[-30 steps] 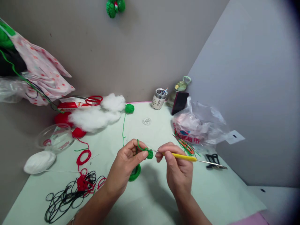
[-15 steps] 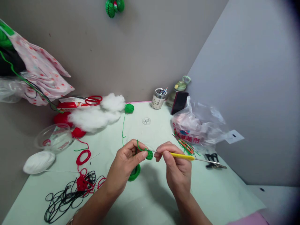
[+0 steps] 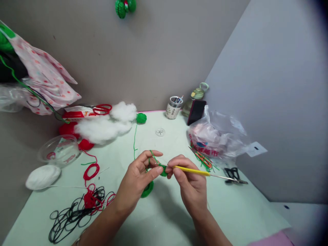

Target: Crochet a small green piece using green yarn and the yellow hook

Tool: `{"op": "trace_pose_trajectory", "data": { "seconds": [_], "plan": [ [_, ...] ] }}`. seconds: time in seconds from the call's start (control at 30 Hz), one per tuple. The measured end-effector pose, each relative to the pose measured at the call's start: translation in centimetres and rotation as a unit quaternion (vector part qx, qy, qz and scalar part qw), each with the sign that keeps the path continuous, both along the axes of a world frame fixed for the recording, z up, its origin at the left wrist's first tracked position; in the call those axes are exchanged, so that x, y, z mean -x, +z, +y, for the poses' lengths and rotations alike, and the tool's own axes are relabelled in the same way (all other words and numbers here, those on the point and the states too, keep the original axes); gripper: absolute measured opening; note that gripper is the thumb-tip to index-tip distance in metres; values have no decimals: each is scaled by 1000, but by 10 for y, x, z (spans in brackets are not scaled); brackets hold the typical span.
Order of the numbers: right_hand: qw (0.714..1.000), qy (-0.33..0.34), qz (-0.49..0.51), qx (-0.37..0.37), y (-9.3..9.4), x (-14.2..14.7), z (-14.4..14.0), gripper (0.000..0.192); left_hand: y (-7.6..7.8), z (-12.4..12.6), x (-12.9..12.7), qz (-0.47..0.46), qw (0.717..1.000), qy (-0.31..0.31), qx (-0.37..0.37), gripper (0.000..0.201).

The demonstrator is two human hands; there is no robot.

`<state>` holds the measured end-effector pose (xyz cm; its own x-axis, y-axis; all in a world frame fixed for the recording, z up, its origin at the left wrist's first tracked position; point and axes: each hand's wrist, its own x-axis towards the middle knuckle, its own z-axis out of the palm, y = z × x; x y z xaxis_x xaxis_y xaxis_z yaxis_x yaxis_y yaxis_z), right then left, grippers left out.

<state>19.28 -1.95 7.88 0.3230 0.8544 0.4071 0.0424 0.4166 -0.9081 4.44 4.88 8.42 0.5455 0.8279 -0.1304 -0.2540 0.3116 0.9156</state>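
Observation:
My left hand (image 3: 139,176) pinches a small green crochet piece (image 3: 163,170) between thumb and fingers, with green yarn running over its raised index finger. My right hand (image 3: 192,182) grips a crochet hook (image 3: 192,171) by its yellow handle. The hook's metal tip lies at the green piece, close to my left thumb, with yarn by it. Below my left hand a green ring-shaped piece (image 3: 148,190) shows, partly hidden by the fingers. Farther back sits a green yarn ball (image 3: 141,118), its strand trailing toward my left hand.
At left are white stuffing (image 3: 102,129), red-handled scissors (image 3: 102,109), a plastic bowl (image 3: 59,150), white yarn (image 3: 43,177) and tangled black cord (image 3: 69,218). On the right stand a pen tin (image 3: 172,108), phone (image 3: 196,112), plastic bag (image 3: 215,136), orange-handled scissors (image 3: 204,160) and black clips (image 3: 232,174).
My right hand has shifted slightly left, bringing the hook's tip further across the green piece. My left index finger has straightened, and the yarn from it now slants down to the hook.

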Motion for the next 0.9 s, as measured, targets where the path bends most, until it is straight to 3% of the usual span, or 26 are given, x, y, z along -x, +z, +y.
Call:
{"op": "trace_pose_trajectory", "data": {
  "seconds": [0.2,0.27,0.37,0.6,0.9],
  "plan": [
    [995,-15,-96,-8,3,-4,-1,16,6,0,-1,-23,999,-27,20,79],
    [995,-3,-104,-8,2,-4,-1,18,7,-1,-1,-28,999,-38,22,84],
    [998,5,-60,-15,-1,-4,1,18,6,-1,0,-23,998,-52,10,82],
    [987,20,157,11,-1,-4,10,14,3,-3,0,-40,999,-36,-10,64],
    [984,36,173,5,2,-4,10,19,0,-2,2,1,999,-4,-53,58]
  ]
}}
